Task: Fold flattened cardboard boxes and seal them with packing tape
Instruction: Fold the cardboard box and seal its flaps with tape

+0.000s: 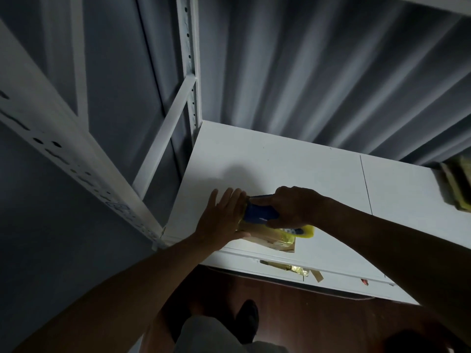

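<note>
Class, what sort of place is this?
Probably a storeroom or packing area: white slotted metal shelving, a white worktable, and a blue tape dispenser run over a small brown cardboard box.

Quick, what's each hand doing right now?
Left hand: open, fingers straight, pressing the box.
Right hand: gripping the blue tape dispenser.

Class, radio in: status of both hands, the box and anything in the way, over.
Left hand flat against the small cardboard box, fingers straight. Right hand grips the blue tape dispenser on top of it, yellow roll trailing. White table around it bare.
</note>
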